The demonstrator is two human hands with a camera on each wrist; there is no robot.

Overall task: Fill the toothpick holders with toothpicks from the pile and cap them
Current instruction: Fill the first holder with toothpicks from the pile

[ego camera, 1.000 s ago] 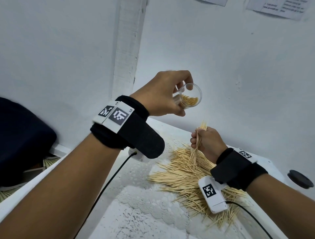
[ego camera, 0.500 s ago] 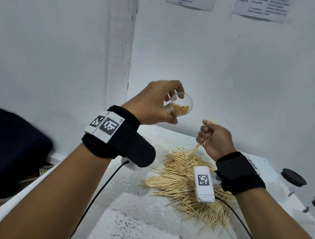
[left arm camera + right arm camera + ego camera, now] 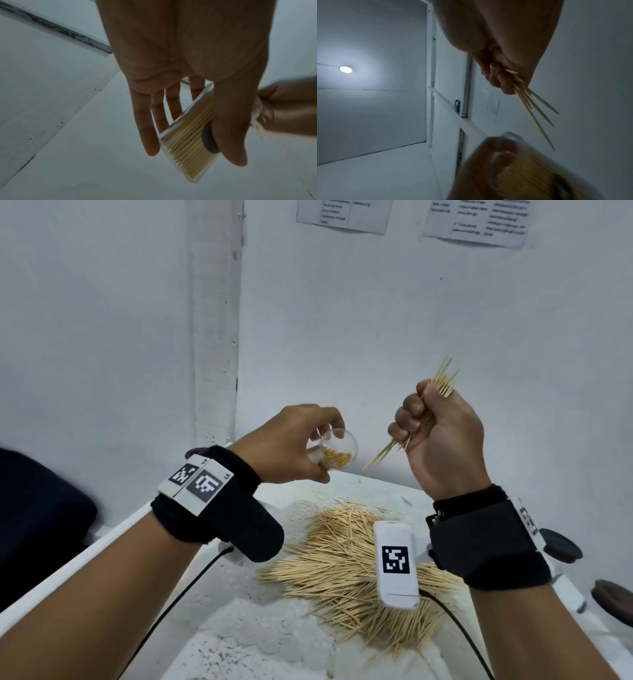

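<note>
My left hand (image 3: 294,443) holds a clear toothpick holder (image 3: 337,454) tipped on its side, its open mouth turned toward the right hand; it is partly filled with toothpicks. In the left wrist view the holder (image 3: 187,146) lies between thumb and fingers. My right hand (image 3: 438,433) is raised in a fist round a small bunch of toothpicks (image 3: 442,380), whose lower tips (image 3: 380,458) point at the holder's mouth without touching it. The right wrist view shows the bunch (image 3: 537,109) jutting from the fist. A big toothpick pile (image 3: 346,563) lies on the white table (image 3: 239,642) below.
Two dark round caps (image 3: 561,544) (image 3: 615,594) sit at the table's right edge, beside clear holders that are barely visible. White walls stand close behind and to the left. A dark object (image 3: 37,529) lies off the table's left edge. Cables run from both wristbands.
My right hand has lifted the bunch off the pile and risen beside the holder. The left hand has come lower in the picture with the holder.
</note>
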